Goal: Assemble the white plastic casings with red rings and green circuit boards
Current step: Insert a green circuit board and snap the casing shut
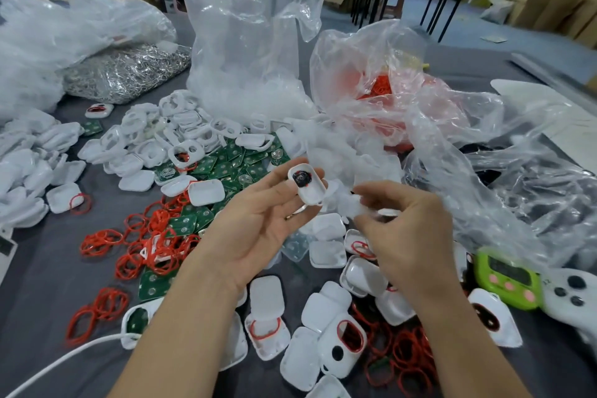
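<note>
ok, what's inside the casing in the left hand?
A black round part with a sliver of red ring at its edge sits in the casing. Anything beneath it is covered.

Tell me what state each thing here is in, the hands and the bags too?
white casing: open side up, dark part and some red inside.
left hand: palm up, holds that casing at its fingertips.
right hand: fingers curled, pinches a small pale piece, blurred.
tall clear bag: upright, mouth open.
red-ring bag: crumpled, rings showing through.
green timer: lying face up.
</note>
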A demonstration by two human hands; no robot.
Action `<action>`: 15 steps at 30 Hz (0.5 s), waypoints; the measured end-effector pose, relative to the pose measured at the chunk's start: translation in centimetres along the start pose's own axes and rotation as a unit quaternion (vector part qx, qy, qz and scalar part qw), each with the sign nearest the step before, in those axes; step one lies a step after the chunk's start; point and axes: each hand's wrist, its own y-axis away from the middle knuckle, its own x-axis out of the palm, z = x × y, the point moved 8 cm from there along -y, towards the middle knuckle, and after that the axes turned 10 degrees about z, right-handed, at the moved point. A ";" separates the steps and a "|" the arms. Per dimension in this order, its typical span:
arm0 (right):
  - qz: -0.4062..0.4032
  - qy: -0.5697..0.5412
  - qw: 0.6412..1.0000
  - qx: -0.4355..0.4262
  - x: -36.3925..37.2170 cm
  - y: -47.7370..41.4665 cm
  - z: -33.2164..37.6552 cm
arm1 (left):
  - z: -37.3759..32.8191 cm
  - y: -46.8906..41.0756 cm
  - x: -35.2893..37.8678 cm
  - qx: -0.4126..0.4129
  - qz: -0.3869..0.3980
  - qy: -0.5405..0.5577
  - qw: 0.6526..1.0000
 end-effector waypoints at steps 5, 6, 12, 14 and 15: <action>0.076 0.090 0.993 0.022 1.3 -0.1 -0.4 | 0.1 -0.1 0.2 -0.006 0.002 -0.009 1.000; 0.074 0.070 0.994 0.029 1.0 -0.2 -0.6 | 0.2 -0.1 0.2 -0.008 0.001 -0.009 1.000; 0.072 0.035 0.991 0.108 0.2 -0.3 -2.2 | 0.3 -0.4 0.3 -0.012 0.000 -0.001 1.000; 0.059 0.046 0.990 0.119 -0.1 -0.2 -2.2 | 0.3 -0.4 0.2 -0.014 -0.001 -0.002 1.000; 0.044 0.057 0.991 0.117 -0.5 -0.2 -2.1 | 0.3 -0.4 0.2 -0.013 -0.003 -0.001 1.000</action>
